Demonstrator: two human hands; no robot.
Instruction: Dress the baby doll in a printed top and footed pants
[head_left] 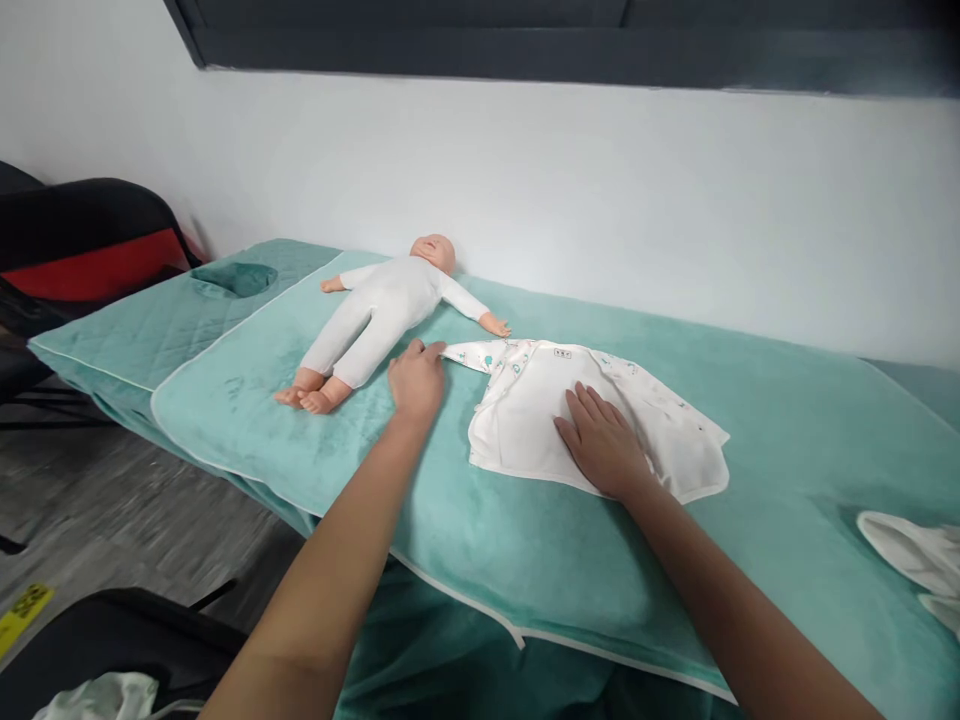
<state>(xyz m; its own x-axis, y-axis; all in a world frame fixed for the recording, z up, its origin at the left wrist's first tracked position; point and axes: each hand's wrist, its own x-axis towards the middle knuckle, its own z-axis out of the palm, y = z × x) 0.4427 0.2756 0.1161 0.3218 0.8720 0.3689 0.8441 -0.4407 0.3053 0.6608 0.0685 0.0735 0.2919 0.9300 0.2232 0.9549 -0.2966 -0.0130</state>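
Observation:
A white baby shirt (pixel 525 425) with small green and red prints on its sleeves lies spread open on the green bed cover (pixel 510 560). My left hand (pixel 418 380) pinches the cuff of its left-hand sleeve, which is drawn out straight. With fingers extended, my right hand (pixel 606 440) lies flat on the middle of the shirt. A baby doll (pixel 394 300) in a white bodysuit rests on its back to the left, arms spread. One of the doll's hands is close to the shirt's sleeve.
White cloth items (pixel 911 550) lie at the right edge of the bed. A face hole (pixel 234 280) shows at the bed's left end. Black-and-red chairs (pixel 97 240) stand at left, another black chair (pixel 120 640) in front. Behind runs a white wall (pixel 600 200).

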